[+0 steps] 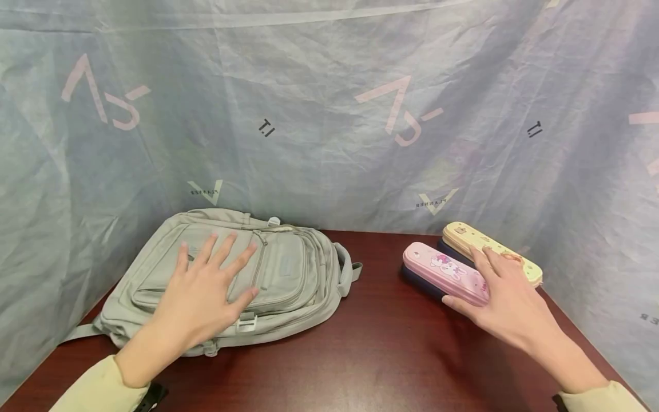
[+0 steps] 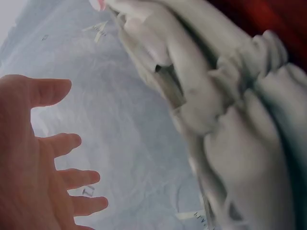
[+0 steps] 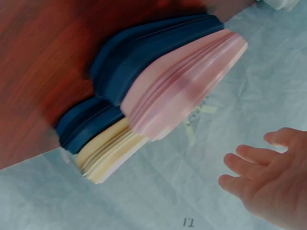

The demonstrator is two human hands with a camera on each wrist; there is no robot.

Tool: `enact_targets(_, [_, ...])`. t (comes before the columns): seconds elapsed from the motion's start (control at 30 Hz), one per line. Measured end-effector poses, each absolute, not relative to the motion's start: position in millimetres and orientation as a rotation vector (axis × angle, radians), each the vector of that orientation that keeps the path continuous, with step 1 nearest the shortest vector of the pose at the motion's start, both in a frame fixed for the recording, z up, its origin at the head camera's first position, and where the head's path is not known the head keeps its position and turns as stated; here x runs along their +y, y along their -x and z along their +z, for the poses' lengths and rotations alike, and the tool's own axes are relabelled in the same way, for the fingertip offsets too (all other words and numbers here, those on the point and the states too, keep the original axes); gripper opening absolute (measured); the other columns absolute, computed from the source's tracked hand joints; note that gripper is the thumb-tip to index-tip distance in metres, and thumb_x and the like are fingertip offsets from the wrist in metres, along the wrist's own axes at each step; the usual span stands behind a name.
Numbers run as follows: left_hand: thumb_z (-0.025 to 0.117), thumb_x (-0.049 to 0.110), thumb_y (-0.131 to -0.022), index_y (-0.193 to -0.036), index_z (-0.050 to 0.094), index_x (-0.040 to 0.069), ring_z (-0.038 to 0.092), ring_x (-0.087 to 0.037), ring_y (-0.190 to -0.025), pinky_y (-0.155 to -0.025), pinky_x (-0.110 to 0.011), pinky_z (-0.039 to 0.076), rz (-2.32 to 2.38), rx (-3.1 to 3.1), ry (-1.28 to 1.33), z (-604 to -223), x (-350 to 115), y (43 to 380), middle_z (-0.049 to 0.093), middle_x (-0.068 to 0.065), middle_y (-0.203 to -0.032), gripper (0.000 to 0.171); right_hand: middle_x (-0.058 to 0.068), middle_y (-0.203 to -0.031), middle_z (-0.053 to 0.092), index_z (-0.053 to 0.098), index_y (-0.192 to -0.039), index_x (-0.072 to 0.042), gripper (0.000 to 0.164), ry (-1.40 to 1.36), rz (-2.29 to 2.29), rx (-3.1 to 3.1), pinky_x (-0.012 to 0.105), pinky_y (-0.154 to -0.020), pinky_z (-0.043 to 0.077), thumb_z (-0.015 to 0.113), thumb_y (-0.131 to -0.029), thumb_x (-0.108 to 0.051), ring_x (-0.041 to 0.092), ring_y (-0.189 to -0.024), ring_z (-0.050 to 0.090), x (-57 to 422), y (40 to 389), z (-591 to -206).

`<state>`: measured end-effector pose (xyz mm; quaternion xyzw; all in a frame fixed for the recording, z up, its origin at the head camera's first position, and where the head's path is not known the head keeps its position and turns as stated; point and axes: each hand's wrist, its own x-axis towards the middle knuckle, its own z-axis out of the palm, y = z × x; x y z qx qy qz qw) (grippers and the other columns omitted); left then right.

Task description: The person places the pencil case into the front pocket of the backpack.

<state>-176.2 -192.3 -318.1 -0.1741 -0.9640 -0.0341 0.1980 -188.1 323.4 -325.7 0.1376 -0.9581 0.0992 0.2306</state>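
A pale grey-green backpack (image 1: 288, 269) lies flat on its back at the left of the table, zips and front pocket facing up. Over it is my left hand (image 1: 203, 294), fingers spread and straight; the left wrist view shows a gap between that hand and the bag. At the right, a pink pencil case (image 1: 432, 266) with a white rabbit rests on a navy case (image 3: 153, 52). Beside it a yellow pencil case (image 1: 458, 230) lies on another navy case (image 3: 91, 124). My right hand (image 1: 515, 303) hovers above both stacks with relaxed fingers, holding nothing, and partly covers them in the head view.
The dark red-brown table (image 1: 360, 355) extends between the backpack and the cases. A grey printed cloth (image 1: 319, 114) hangs behind the table and along both sides. One backpack strap (image 1: 82, 332) trails toward the left table edge.
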Motion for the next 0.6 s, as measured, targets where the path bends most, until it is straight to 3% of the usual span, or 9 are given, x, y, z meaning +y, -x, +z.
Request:
enact_targets(0.23, [0.067,0.057,-0.097,-0.161,0.049,0.022,0.034,-0.048,-0.149,-0.116,-0.081,0.015,-0.035,-2.683,0.567,-334.3,-187.1,181.6,0.041,-0.018,-0.164,0.075,0.033,-0.150,0.045,0.046,-0.155,0.001,0.110,-0.461,0.253,-2.606,0.077,-0.104,0.037,0.090,-0.075,-0.061,0.052,-0.139,0.038,346.2,186.1,-333.2])
enact_targets(0.47, [0.076,0.051,-0.092,-0.155,0.057,0.020,0.047,-0.046,-0.141,-0.112,-0.080,0.028,-0.034,-2.678,0.654,-350.0,-179.5,189.6,0.055,-0.016,-0.153,0.073,0.025,-0.152,0.049,0.042,-0.162,-0.009,0.111,-0.501,0.269,-2.628,0.071,-0.101,0.040,0.092,-0.075,-0.056,0.053,-0.132,0.045,370.4,184.6,-344.0])
enact_targets(0.57, [0.078,0.048,-0.090,-0.153,0.059,0.020,0.049,-0.045,-0.139,-0.110,-0.080,0.031,-0.036,-2.688,0.674,-354.8,-176.9,192.4,0.059,-0.015,-0.150,0.072,0.023,-0.151,0.051,0.046,-0.160,-0.007,0.107,-0.526,0.325,-2.634,0.061,-0.113,0.037,0.094,-0.075,-0.051,0.051,-0.131,0.047,378.7,185.5,-349.3])
enact_targets(0.6, [0.079,0.047,-0.090,-0.153,0.059,0.020,0.050,-0.045,-0.139,-0.110,-0.080,0.032,-0.041,-2.696,0.675,-356.2,-176.3,193.4,0.059,-0.015,-0.149,0.071,0.023,-0.151,0.052,0.048,-0.158,-0.005,0.105,-0.542,0.348,-2.633,0.051,-0.120,0.033,0.095,-0.074,-0.048,0.051,-0.131,0.047,381.3,186.3,-351.0])
